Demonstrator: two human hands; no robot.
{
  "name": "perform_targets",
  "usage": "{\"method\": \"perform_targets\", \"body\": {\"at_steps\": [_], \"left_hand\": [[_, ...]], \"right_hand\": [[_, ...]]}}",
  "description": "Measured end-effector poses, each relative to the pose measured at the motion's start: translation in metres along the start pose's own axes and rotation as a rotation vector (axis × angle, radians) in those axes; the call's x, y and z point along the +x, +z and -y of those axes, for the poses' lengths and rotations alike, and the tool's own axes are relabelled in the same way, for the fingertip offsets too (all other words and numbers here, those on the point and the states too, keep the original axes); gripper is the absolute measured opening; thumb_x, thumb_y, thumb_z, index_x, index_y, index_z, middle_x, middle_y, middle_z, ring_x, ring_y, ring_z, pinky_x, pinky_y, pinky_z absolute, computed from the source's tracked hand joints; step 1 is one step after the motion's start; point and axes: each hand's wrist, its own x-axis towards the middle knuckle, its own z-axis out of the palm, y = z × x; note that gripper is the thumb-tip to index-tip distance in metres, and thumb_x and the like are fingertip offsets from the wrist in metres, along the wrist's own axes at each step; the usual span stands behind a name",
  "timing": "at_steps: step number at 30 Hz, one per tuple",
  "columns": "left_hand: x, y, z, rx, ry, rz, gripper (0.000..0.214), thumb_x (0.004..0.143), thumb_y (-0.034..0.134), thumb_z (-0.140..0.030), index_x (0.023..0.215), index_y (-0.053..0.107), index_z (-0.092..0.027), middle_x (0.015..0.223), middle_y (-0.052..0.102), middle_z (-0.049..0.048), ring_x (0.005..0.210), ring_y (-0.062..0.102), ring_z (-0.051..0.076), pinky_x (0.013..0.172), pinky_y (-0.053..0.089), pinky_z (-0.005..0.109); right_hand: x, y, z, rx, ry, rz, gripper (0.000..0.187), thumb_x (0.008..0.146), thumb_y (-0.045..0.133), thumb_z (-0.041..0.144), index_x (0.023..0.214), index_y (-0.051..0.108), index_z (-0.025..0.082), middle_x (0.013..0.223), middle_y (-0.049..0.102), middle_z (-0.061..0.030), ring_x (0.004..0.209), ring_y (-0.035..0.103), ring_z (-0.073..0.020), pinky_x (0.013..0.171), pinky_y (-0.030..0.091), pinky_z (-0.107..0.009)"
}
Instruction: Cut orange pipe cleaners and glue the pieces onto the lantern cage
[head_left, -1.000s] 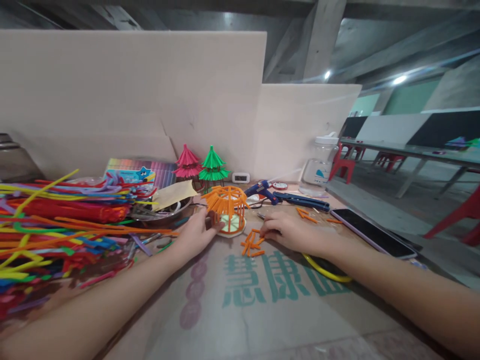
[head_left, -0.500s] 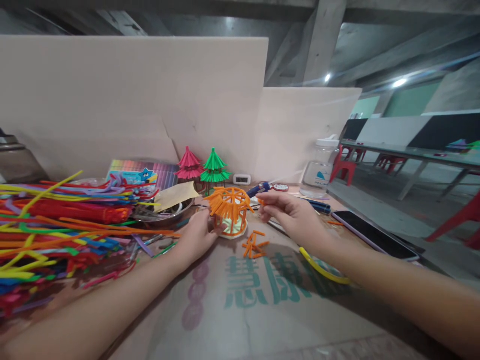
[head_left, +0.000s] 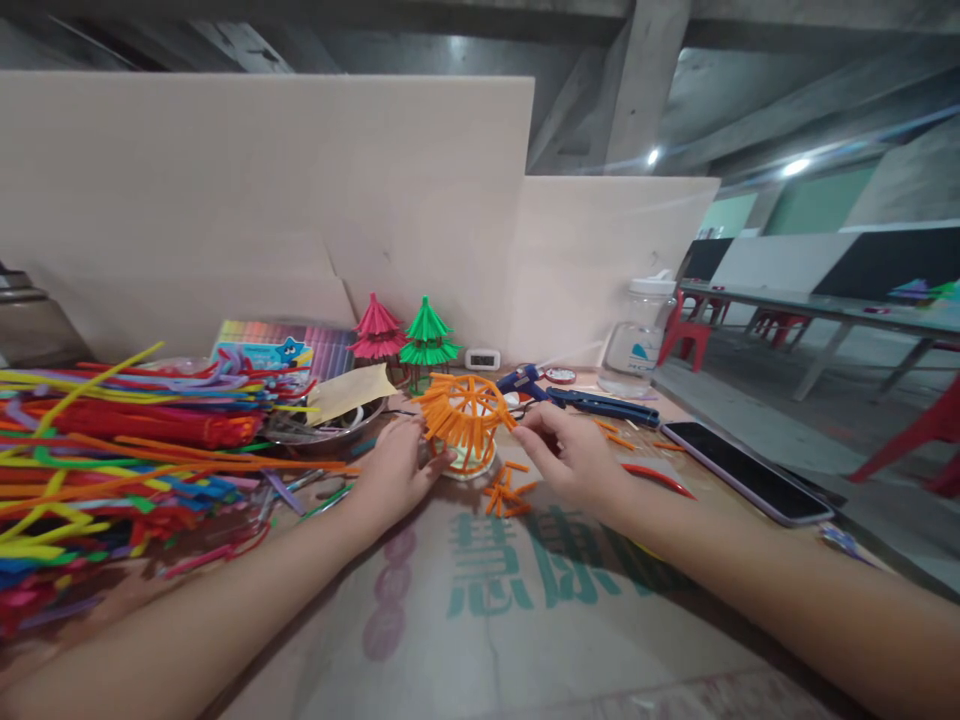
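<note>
A small orange pavilion (head_left: 466, 412) made of pipe-cleaner pieces stands on a pale round base (head_left: 480, 468), its ring roof partly covered with short strips. My left hand (head_left: 394, 465) grips its left side, the thumb near the base. My right hand (head_left: 566, 450) is closed in a pinch at the right edge of the roof; what lies between the fingertips is an orange piece, mostly hidden. Several short cut orange pipe-cleaner pieces (head_left: 508, 492) lie on the table in front of the pavilion.
Many coloured pipe cleaners (head_left: 135, 440) pile up at left beside a metal bowl (head_left: 330, 428). Pink (head_left: 377, 330) and green (head_left: 427, 332) paper-like trees stand behind. A blue glue gun (head_left: 521, 380), a water bottle (head_left: 637, 335) and a phone (head_left: 746, 472) are at right.
My right hand has moved left and slightly down, bringing its fingertips to the pavilion's roof edge. Behind it, blue-handled pliers and a red curved piece now show. My left hand stays nearly still.
</note>
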Motion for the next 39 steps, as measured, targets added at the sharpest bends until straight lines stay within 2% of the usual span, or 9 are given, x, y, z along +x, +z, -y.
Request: {"method": "perform_targets", "body": {"at_steps": [5,12,19,28,30,34,36,39], "left_hand": [[-0.002,0.002,0.003,0.122,0.063,0.009,0.038,0.086,0.057,-0.040,0.110,0.059,-0.011,0.115,0.064,0.0199,0.116,0.055,0.036,0.102,0.043,0.053],[-0.003,0.001,0.001,0.155,0.127,0.020,0.036,0.088,0.054,-0.038,0.111,0.059,-0.010,0.114,0.065,0.0197,0.118,0.054,0.034,0.105,0.041,0.052],[-0.004,-0.002,-0.003,0.163,0.131,0.032,0.040,0.088,0.055,-0.039,0.112,0.059,-0.007,0.111,0.065,0.0206,0.117,0.055,0.035,0.104,0.041,0.052],[-0.003,-0.001,-0.004,0.160,0.111,0.029,0.039,0.088,0.054,-0.040,0.109,0.059,-0.008,0.112,0.065,0.0205,0.116,0.055,0.035,0.104,0.041,0.053],[-0.003,-0.002,-0.004,0.159,0.112,0.034,0.038,0.087,0.054,-0.039,0.109,0.059,-0.009,0.111,0.065,0.0198,0.116,0.055,0.035,0.103,0.042,0.053],[-0.004,-0.001,-0.001,0.160,0.131,0.027,0.035,0.087,0.054,-0.036,0.109,0.059,-0.010,0.111,0.065,0.0193,0.116,0.055,0.035,0.102,0.043,0.053],[-0.004,0.000,0.001,0.145,0.150,0.014,0.035,0.087,0.054,-0.036,0.110,0.059,-0.010,0.112,0.065,0.0189,0.116,0.055,0.035,0.104,0.042,0.052],[-0.004,0.001,0.003,0.113,0.162,0.008,0.036,0.087,0.054,-0.036,0.112,0.058,-0.011,0.114,0.064,0.0188,0.117,0.054,0.034,0.104,0.041,0.052]], "right_hand": [[0.000,0.001,-0.002,-0.106,-0.052,-0.005,0.019,0.093,0.048,0.027,0.077,0.055,0.020,0.060,0.052,0.0031,0.053,0.044,-0.0106,0.055,0.031,-0.024],[0.001,0.002,-0.004,-0.146,-0.088,-0.037,0.025,0.093,0.050,0.029,0.071,0.053,0.019,0.057,0.051,0.0038,0.051,0.043,-0.0095,0.054,0.029,-0.024],[0.002,0.003,-0.003,-0.254,-0.109,0.007,0.025,0.093,0.050,0.030,0.072,0.054,0.019,0.057,0.053,0.0024,0.052,0.046,-0.0109,0.055,0.028,-0.025],[0.003,0.001,-0.001,-0.275,-0.085,0.062,0.024,0.092,0.052,0.032,0.071,0.051,0.020,0.059,0.051,0.0029,0.054,0.044,-0.0115,0.056,0.027,-0.026],[0.004,0.000,-0.004,-0.171,-0.015,0.039,0.024,0.090,0.056,0.039,0.076,0.050,0.021,0.061,0.051,0.0034,0.055,0.044,-0.0118,0.057,0.028,-0.026],[0.007,0.003,-0.010,0.302,0.201,-0.010,0.034,0.089,0.053,0.054,0.085,0.051,0.020,0.066,0.049,0.0030,0.058,0.045,-0.0125,0.054,0.032,-0.026],[0.008,0.006,-0.012,0.512,0.305,0.049,0.043,0.086,0.050,0.063,0.081,0.053,0.020,0.062,0.047,0.0035,0.054,0.042,-0.0119,0.052,0.031,-0.026],[0.006,0.013,-0.012,0.716,0.408,0.181,0.052,0.075,0.060,0.071,0.072,0.053,0.020,0.057,0.047,0.0043,0.050,0.039,-0.0101,0.049,0.030,-0.026]]}}
